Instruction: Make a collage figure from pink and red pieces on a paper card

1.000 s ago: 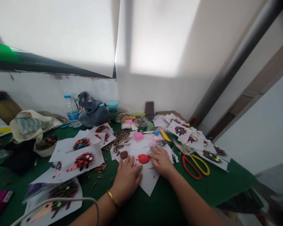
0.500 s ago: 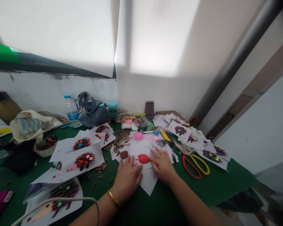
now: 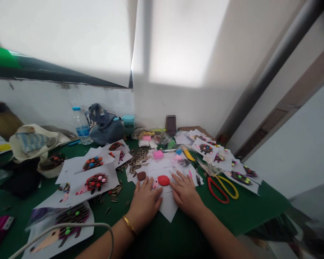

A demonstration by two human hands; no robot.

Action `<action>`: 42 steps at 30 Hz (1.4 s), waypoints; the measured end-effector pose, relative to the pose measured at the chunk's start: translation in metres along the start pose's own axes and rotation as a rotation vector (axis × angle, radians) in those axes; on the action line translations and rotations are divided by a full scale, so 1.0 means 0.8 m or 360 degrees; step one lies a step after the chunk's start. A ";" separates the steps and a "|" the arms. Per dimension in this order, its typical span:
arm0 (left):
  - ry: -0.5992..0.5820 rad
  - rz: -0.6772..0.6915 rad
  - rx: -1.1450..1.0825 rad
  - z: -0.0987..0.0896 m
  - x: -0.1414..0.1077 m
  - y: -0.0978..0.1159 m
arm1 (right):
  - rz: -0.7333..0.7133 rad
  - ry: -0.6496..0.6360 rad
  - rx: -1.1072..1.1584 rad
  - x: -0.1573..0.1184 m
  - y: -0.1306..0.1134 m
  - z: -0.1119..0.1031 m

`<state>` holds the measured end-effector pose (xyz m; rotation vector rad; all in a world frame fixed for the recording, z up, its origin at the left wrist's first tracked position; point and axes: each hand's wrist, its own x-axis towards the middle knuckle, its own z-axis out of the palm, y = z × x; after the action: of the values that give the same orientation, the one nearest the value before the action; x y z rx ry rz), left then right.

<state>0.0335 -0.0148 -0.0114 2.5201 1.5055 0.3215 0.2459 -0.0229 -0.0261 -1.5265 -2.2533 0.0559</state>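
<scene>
A flat red oval of modelling clay (image 3: 163, 180) lies on white paper (image 3: 169, 208), joined on its left to a small pink clay head (image 3: 155, 183) with dark dots. To the left of it my left hand (image 3: 145, 199) rests flat on the paper, fingers stretched out. A brown clay lump (image 3: 141, 176) sits just beyond those fingertips. On the other side my right hand (image 3: 186, 192) lies with spread fingers, its fingertips beside the red oval's right edge. Neither hand grips anything.
Two pairs of scissors (image 3: 218, 185) and a black pen (image 3: 198, 174) lie right. Sunflower seeds (image 3: 137, 158) are heaped behind my left hand. Finished hedgehog pictures (image 3: 97, 181) cover both sides. A bottle (image 3: 82, 127) and blue bag (image 3: 105, 126) stand by the wall. A cable (image 3: 78, 227) crosses front left.
Both hands stay almost in place beside the red clay; my right fingers shift slightly. The whole view has moved a little.
</scene>
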 end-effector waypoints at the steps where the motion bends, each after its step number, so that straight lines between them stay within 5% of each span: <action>1: -0.0006 -0.0001 -0.0004 0.000 0.000 0.000 | -0.0021 -0.0022 -0.0008 0.000 -0.002 0.000; 7: -0.0012 -0.0018 -0.0012 0.000 0.001 0.002 | -0.0087 -0.0087 -0.0028 0.002 -0.005 0.005; 13: -0.0008 0.0010 -0.0018 0.001 0.000 0.000 | -0.0117 0.0119 -0.0069 -0.001 -0.003 -0.001; 22: 0.0022 0.0014 -0.0031 0.004 -0.001 -0.002 | -0.0200 -0.0058 -0.0142 0.003 -0.009 0.007; 42: 0.0063 0.0041 0.0018 0.008 0.000 -0.004 | -0.0238 -0.0044 -0.0207 0.012 -0.013 0.014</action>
<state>0.0325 -0.0139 -0.0180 2.5586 1.4939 0.3699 0.2300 -0.0161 -0.0303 -1.4230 -2.4276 -0.1155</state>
